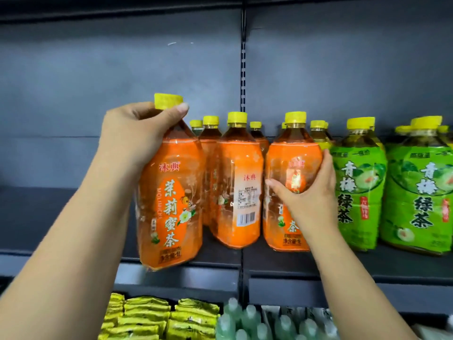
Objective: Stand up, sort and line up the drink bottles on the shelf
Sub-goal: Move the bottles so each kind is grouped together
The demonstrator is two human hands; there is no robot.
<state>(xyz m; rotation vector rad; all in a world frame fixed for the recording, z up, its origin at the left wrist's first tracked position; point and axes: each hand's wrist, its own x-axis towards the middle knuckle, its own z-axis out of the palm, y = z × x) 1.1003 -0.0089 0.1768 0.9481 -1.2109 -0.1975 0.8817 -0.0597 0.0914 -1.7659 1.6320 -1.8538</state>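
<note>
On dark shelf (186,260) before grey backing, each hand's grip clasps an orange bottle (171,197).

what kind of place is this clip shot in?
Most likely a shop or supermarket aisle: dark metal shelving with a slotted upright, rows of identical orange-label tea bottles beside green-label tea bottles, and stacked yellow-green packets on the shelf below.

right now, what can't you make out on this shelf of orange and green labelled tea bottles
- Rear bottles, head view: only yellow caps show; front bottles hide their labels.
- Green-labelled bottle at far right: cut off by the frame edge.
- Label of the orange bottle held by the right hand: partly covered by the hand.
- Packs on the lower shelf: blurred and cut off.
</note>
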